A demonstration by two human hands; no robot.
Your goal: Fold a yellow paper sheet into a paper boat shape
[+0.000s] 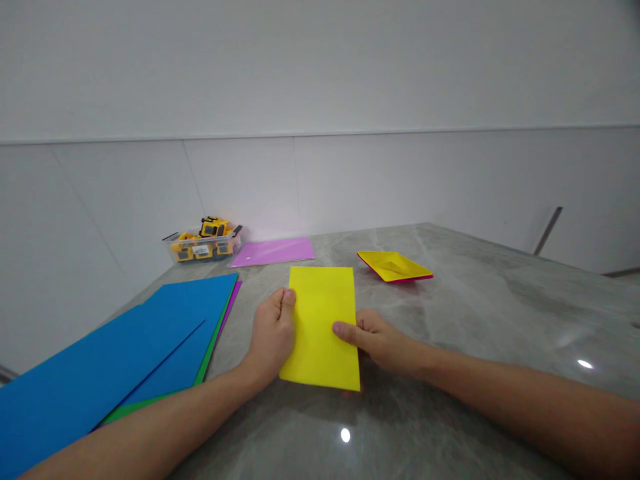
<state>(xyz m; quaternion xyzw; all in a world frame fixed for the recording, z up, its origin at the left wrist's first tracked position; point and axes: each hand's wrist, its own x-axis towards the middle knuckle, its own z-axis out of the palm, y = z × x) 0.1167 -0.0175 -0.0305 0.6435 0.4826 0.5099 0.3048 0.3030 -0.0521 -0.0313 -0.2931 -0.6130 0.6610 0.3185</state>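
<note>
A folded yellow paper sheet (323,313) lies on the grey marble table (450,373) right in front of me. My left hand (273,333) is curled closed and pinches the sheet's left edge with the thumb on top. My right hand (383,340) grips the right edge, its thumb pressed flat on the paper and the other fingers tucked beneath or behind it. A folded yellow paper boat (395,266) with a pink underside rests farther back to the right, untouched.
A stack of coloured sheets, blue (115,360) on top with green and purple edges showing, lies at the left. A pink sheet (275,251) and a clear box holding yellow toy trucks (205,244) sit by the white wall.
</note>
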